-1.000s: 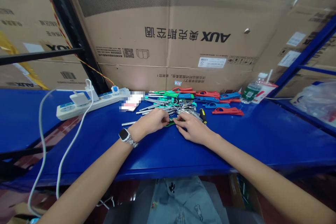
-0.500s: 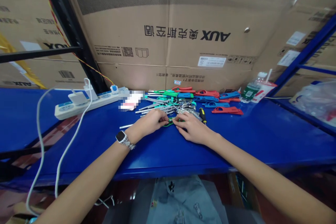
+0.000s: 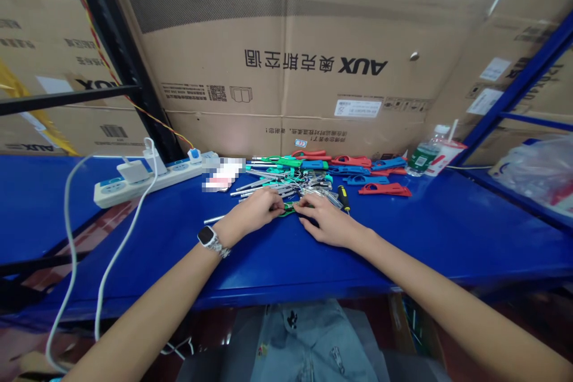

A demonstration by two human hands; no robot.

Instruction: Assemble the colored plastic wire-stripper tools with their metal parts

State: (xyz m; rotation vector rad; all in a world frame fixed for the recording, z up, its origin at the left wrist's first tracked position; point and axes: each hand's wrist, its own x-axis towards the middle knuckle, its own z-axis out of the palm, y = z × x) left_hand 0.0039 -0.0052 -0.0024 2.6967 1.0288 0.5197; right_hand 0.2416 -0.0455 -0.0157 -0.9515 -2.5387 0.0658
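My left hand (image 3: 257, 212) and my right hand (image 3: 330, 221) meet over the front of a pile on the blue table (image 3: 277, 262). Between them is a green lighter casing (image 3: 288, 209), mostly covered by my fingers. Both hands are closed, with fingertips pinched on it from either side; small parts inside it are too fine to make out. Just beyond lie several lighter parts with silver metal tubes (image 3: 253, 184) and clear and teal pieces. A yellow-and-black screwdriver (image 3: 343, 198) lies right of my right hand.
Red lighter casings (image 3: 385, 190) and blue casings (image 3: 367, 180) lie at the back right, near a bottle (image 3: 421, 158) and a cup (image 3: 445, 158). A white power strip (image 3: 174, 170) with cables stands left. A cardboard box (image 3: 313, 24) rises behind the table.
The view has shifted slightly. Both hands stay at the same spot on the green lighter casing, with only small finger movement.
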